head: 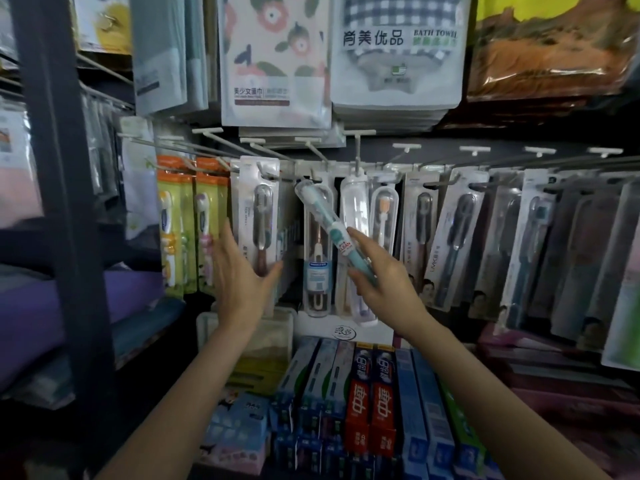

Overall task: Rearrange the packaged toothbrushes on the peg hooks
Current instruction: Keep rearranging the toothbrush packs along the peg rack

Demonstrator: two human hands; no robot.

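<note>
My right hand (379, 277) grips a teal toothbrush in a clear tube pack (323, 216), tilted with its top up-left near a peg hook (313, 173). My left hand (242, 275) is spread open, its fingers against a flat blister pack holding a brown toothbrush (258, 216), which hangs on its hook. Between the two hands hangs a clear tube pack with a blue label (316, 271). More tube packs (382, 216) hang just right of the teal one. Grey blister packs (457, 233) fill the hooks further right.
Orange-and-green toothbrush cards (192, 220) hang left of my left hand. Bath towel packs (398, 57) hang above the hooks. Toothpaste boxes (372, 403) are stacked on the shelf below my arms. A dark upright post (65, 202) stands at the left.
</note>
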